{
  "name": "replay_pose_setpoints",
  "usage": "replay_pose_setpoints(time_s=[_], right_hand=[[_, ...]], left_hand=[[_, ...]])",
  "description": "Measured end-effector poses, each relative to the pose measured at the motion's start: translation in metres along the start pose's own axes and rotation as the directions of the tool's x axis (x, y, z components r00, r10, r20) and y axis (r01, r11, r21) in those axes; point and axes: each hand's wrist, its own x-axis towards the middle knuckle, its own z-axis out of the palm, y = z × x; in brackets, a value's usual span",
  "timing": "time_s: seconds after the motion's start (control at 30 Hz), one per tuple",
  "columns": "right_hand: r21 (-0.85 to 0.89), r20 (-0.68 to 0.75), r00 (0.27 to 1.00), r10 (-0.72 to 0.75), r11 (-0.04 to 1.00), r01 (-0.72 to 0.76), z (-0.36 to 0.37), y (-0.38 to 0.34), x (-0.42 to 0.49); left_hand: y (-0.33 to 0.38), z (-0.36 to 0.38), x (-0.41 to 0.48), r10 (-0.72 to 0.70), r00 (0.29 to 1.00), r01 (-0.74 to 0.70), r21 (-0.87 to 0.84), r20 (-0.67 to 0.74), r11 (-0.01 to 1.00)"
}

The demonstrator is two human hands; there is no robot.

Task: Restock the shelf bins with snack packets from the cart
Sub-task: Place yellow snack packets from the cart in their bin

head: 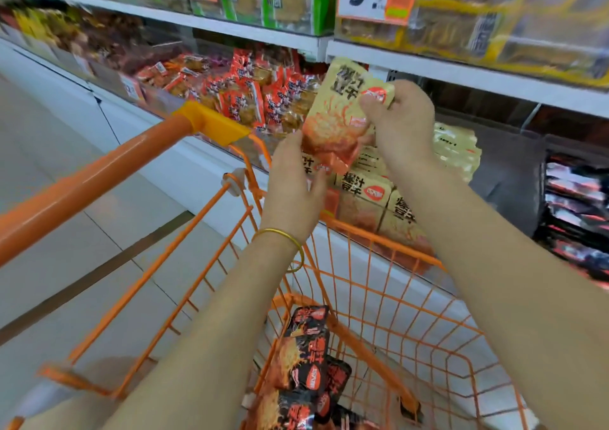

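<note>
View from a head camera, looking down over two bare forearms in a shop aisle. Both hands hold up one cream-and-orange snack packet (339, 116), tilted, in the air above the front edge of a lower shelf bin (365, 199) that already holds matching cream packets standing in rows. The right hand (405, 123) pinches the packet's upper right corner between thumb and curled fingers. The left hand (293, 179), with a thin gold bangle (283, 235) at the wrist, lies against the packet's lower left edge with its fingers fairly straight; whether they clasp the packet or only steady it cannot be told. Below the arms is an orange wire cart (389, 241), its near corner holding several black-and-orange packets (303, 363) still to be shelved. To the left along the same shelf, a neighbouring bin (250, 93) is heaped with red packets. The likely risks: held only by a corner pinch, the packet could slip and fall behind the cart's far rim or onto the floor; pushed in carelessly, it could topple the upright rows or land face down; and it could stray over the bin's left edge into the red packets.
</note>
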Motion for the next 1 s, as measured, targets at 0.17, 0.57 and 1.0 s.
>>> replay_pose_setpoints(time_s=[0.17, 0.57, 1.0], right_hand=[[-0.027, -0.082, 0.991, -0.105, 0.994, 0.104, 0.020, 0.011, -0.015], [-0.489, 0.049, 0.965, -0.256, 0.837, 0.247, 0.028, 0.031, -0.028], [-0.699, 0.289, 0.954, -0.074, 0.665, 0.263, 0.039, 0.020, 0.004]], left_hand=[[-0.016, 0.000, 0.000, 0.022, 0.994, -0.048, 0.246, 0.108, 0.968], [-0.032, -0.007, 0.000, -0.066, 0.989, 0.038, 0.207, 0.131, 0.978], [-0.033, -0.004, 0.003, -0.013, 0.983, -0.036, 0.262, 0.185, 0.964]])
